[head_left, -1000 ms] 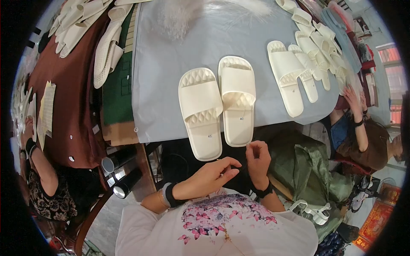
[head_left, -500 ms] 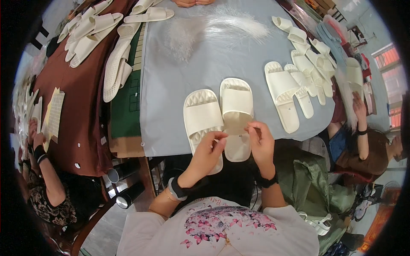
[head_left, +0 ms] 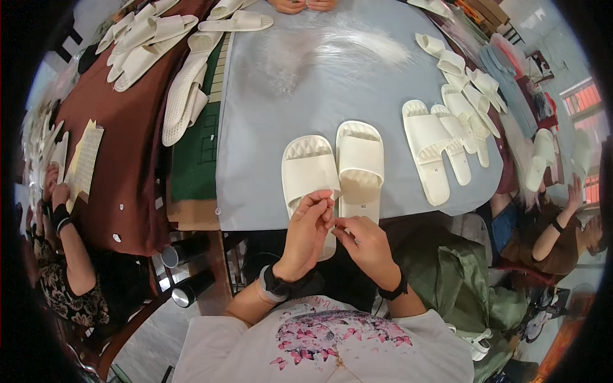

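Observation:
A pair of cream slide slippers lies at the near edge of the grey tabletop, toes pointing away from me. My left hand (head_left: 309, 230) is over the heel part of the left slipper (head_left: 309, 167), its thumb and fingers pinched together. Close beside it, my right hand (head_left: 367, 247) is also pinched, just below the heel of the right slipper (head_left: 359, 156). The fingertips of both hands nearly meet. Whatever is between them is too small to make out. My left hand hides part of the left slipper's sole.
More cream slippers (head_left: 426, 143) lie along the table's right side. A bundle of clear thin strands (head_left: 338, 48) is at the back, near another person's hands (head_left: 300, 5). Slippers (head_left: 150, 54) rest on the brown-covered table at left. Co-workers sit at both sides.
My right hand has moved left and down from the right slipper to meet my left hand. The view has shifted slightly. At right, a co-worker's hand has moved lower.

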The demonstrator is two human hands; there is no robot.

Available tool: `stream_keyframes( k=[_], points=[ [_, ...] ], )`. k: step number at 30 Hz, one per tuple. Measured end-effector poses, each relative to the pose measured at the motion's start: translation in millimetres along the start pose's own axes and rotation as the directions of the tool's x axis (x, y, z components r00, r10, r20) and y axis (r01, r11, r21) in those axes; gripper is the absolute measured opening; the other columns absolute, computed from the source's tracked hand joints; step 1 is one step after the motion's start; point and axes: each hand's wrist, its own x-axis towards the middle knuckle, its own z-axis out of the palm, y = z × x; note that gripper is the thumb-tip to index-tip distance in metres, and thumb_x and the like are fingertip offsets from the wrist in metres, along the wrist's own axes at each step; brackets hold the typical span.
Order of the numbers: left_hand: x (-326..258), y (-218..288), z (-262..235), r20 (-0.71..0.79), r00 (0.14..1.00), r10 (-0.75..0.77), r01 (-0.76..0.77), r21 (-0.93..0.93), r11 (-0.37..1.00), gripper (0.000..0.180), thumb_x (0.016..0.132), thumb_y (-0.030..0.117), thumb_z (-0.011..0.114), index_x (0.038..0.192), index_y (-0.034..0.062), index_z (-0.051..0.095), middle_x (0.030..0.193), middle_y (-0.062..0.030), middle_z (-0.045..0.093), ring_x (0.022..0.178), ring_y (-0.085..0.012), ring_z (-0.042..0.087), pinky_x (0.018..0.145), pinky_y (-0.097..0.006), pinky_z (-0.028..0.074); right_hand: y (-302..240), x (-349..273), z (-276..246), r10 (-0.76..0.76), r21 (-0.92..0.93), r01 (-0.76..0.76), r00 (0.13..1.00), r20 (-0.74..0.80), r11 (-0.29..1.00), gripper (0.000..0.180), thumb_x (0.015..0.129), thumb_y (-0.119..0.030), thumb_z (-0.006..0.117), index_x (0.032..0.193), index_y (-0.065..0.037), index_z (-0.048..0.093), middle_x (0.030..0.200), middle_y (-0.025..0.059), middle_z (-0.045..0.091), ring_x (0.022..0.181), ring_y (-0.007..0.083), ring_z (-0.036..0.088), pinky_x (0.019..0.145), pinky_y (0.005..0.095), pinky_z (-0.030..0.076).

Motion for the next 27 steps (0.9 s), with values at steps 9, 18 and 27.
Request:
stream_keyframes(
  k=[9, 18, 27],
  points=[
    [-11, -15, -1, -0.081, 0.983, 0.162, -0.142, 0.212, 0.967, 0.024, 0.088, 0.006, 0.045, 0.111, 0.0000, 0.046, 0.097, -0.0027, 0.050, 0.091, -0.0107, 0.049, 0.088, -0.027, 0.038, 7, 1, 5, 0.208, 0.126, -0.198, 0.975, -0.073, 0.972, 0.007, 0.076, -0.008, 0.062, 0.080, -0.003, 0.062, 0.077, 0.0095, 0.058, 0.071, 0.0264, 0.056, 0.059, 0.0338, 0.045],
    [-4, -22, -33, -0.072, 0.991, -0.115, 0.128, 0.228, 0.965, 0.025, 0.094, 0.023, 0.041, 0.107, 0.0033, 0.052, 0.105, -0.0038, 0.056, 0.099, -0.0131, 0.053, 0.090, -0.029, 0.039, 23, 0, 6, 0.097, -0.029, -0.097, 0.995, 0.009, 0.995, 0.011, 0.076, -0.015, 0.062, 0.081, -0.005, 0.061, 0.079, 0.0093, 0.057, 0.072, 0.0273, 0.057, 0.060, 0.0333, 0.046],
    [22, -7, -33, -0.040, 0.977, -0.211, 0.214, 0.106, 0.971, 0.024, 0.095, 0.025, 0.039, 0.105, 0.0055, 0.049, 0.093, -0.0025, 0.057, 0.090, -0.0167, 0.059, 0.082, -0.029, 0.046, 34, 105, -60, 0.016, -0.171, -0.029, 0.997, -0.077, 0.985, 0.016, 0.081, -0.020, 0.057, 0.084, -0.005, 0.061, 0.080, 0.0102, 0.058, 0.067, 0.0267, 0.056, 0.059, 0.0330, 0.045]
  ],
)
